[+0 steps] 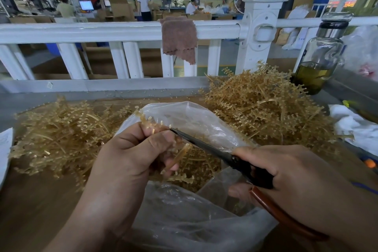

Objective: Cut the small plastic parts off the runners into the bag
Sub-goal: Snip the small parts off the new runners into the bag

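My left hand (131, 155) grips an amber plastic runner (148, 120) with small parts along it, held over the open mouth of a clear plastic bag (196, 120). My right hand (290, 180) holds black scissors (206, 146) with brown handle loops; the blade tips reach the runner at my left fingertips. Cut runners and parts lie inside the bag (194, 170).
A heap of amber runners (266, 108) lies at the right, another heap (61, 133) at the left. A glass bottle of yellowish liquid (321, 57) stands at the right rear. Behind runs a white railing (122, 32) with a brown cloth (179, 39). White cloth (356, 127) lies far right.
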